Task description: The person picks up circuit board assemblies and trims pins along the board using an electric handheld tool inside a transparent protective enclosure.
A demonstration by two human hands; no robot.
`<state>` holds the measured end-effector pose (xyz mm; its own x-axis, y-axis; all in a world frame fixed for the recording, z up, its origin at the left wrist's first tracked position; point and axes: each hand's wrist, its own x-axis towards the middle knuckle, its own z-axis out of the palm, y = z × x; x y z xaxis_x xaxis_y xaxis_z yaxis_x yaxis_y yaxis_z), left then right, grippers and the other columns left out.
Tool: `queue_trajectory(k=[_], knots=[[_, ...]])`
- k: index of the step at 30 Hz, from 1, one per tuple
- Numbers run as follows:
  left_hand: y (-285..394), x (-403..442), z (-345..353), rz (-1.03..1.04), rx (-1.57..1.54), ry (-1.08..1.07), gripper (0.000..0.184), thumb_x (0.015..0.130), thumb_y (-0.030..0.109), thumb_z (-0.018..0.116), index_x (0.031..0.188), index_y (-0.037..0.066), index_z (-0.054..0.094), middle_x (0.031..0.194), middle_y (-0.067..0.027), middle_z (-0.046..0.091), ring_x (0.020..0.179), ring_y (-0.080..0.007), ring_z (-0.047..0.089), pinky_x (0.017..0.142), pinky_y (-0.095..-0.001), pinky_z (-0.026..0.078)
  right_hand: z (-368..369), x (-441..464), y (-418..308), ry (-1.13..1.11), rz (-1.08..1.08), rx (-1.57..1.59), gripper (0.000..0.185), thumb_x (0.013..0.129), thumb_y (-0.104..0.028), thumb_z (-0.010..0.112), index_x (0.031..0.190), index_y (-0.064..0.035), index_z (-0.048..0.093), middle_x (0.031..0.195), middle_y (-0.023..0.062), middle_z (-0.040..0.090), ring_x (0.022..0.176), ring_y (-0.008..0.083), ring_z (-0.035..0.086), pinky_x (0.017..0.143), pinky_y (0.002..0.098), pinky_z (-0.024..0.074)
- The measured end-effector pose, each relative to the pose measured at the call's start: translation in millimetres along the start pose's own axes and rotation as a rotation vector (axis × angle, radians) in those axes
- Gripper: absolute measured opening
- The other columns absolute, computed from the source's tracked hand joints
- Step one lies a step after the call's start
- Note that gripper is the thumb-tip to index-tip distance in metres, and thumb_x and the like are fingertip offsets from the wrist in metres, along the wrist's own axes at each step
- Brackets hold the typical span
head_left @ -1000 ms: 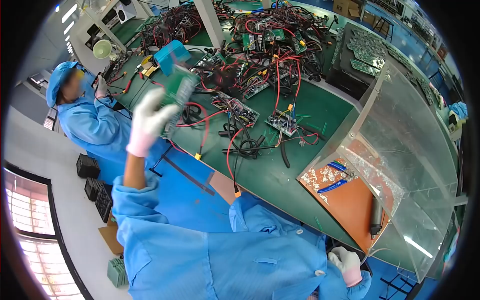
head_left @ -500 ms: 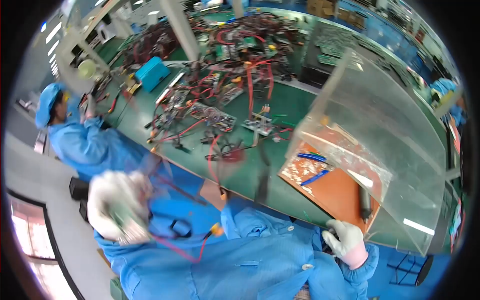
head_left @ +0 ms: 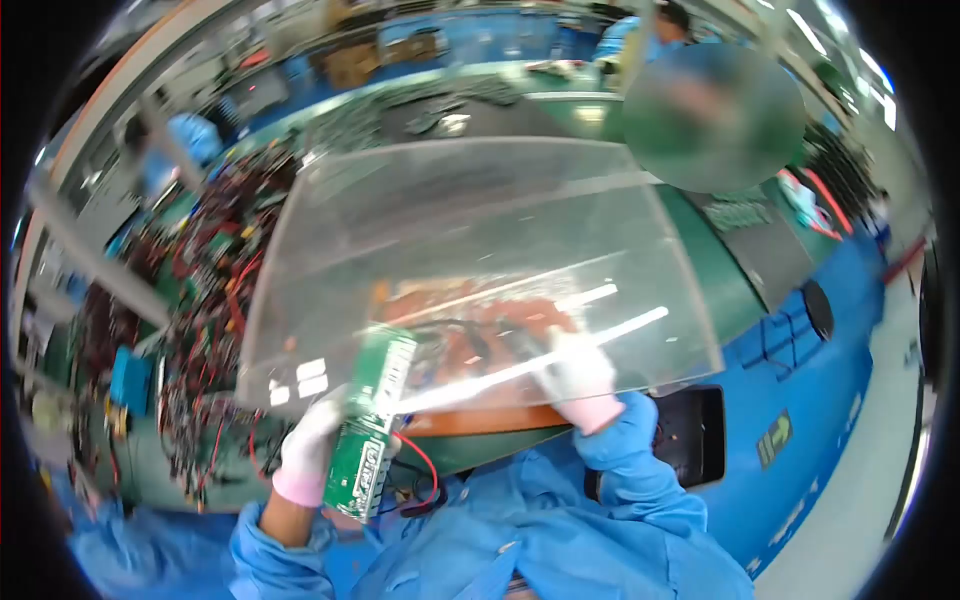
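My left hand (head_left: 314, 440), in a white glove with a pink cuff, is closed on the edge of a green circuit board (head_left: 362, 465). The board is tilted, its upper end behind the lower edge of a clear plastic shield (head_left: 460, 215). A red wire (head_left: 430, 455) and dark leads hang from it. Under the shield my gloved right hand (head_left: 580, 378) is closed around a dark cylindrical tool (head_left: 522, 343), blurred by motion and reflections. Below both lies an orange work board (head_left: 490, 420) with pale scraps on it.
Tangled wires and boards (head_left: 215, 270) are heaped on the green table at left, near a blue box (head_left: 130, 378). A black bin (head_left: 692, 435) stands at my right, with a stool (head_left: 815, 312) beyond. Co-workers (head_left: 185, 140) are at the back.
My view has turned right to face the shield. My left hand has brought the circuit board from the far left to the shield. My right hand has moved under it and taken the tool.
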<state>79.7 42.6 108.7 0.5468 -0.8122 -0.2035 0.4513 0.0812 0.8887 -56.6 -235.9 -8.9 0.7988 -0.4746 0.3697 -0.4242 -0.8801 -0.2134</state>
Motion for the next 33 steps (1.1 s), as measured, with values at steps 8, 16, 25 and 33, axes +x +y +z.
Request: queue_trajectory(k=[8, 16, 25, 33], knots=[[-46.2, 79.1, -2.1, 0.408, -0.257, 0.318, 0.033, 0.095, 0.022, 0.050, 0.120, 0.001, 0.055, 0.098, -0.0084, 0.065, 0.078, -0.0126, 0.060, 0.068, -0.0248, 0.049, 13.7, 18.7, 18.2, -0.376, 0.261, 0.321, 0.039, 0.083, -0.041, 0.059, 0.095, -0.0046, 0.061, 0.074, 0.0129, 0.062, 0.064, 0.0291, 0.060, 0.056, 0.0366, 0.0478], [-55.1, 100.7, 21.4, 0.343, -0.254, 0.533, 0.034, 0.098, 0.025, 0.048, 0.127, 0.007, 0.050, 0.110, -0.0055, 0.060, 0.093, -0.0138, 0.058, 0.077, -0.0274, 0.048, 33.4, -2.0, 25.2, -0.609, 0.847, 2.038, 0.040, 0.081, -0.028, 0.062, 0.109, -0.0003, 0.053, 0.069, 0.0094, 0.060, 0.055, 0.0239, 0.058, 0.045, 0.0297, 0.0474], [-67.2, 123.1, 15.3, 0.306, -0.133, 0.376, 0.044, 0.088, 0.011, 0.051, 0.129, -0.001, 0.041, 0.103, -0.0117, 0.058, 0.089, -0.0148, 0.052, 0.079, -0.0269, 0.041, -23.5, -20.4, 5.0, -0.380, 0.979, 2.524, 0.069, 0.091, -0.054, 0.046, 0.126, 0.0058, 0.044, 0.099, 0.0190, 0.060, 0.070, 0.0298, 0.059, 0.048, 0.0332, 0.0476], [-71.3, 137.6, 4.9, 0.367, -0.014, 0.288, 0.048, 0.085, 0.011, 0.058, 0.129, -0.003, 0.042, 0.102, -0.0119, 0.060, 0.084, -0.0143, 0.053, 0.075, -0.0245, 0.041, -40.1, -19.8, 18.4, -0.632, 0.521, 2.268, 0.071, 0.084, -0.053, 0.060, 0.126, 0.0025, 0.045, 0.094, 0.0163, 0.061, 0.069, 0.0272, 0.058, 0.050, 0.0330, 0.0455]])
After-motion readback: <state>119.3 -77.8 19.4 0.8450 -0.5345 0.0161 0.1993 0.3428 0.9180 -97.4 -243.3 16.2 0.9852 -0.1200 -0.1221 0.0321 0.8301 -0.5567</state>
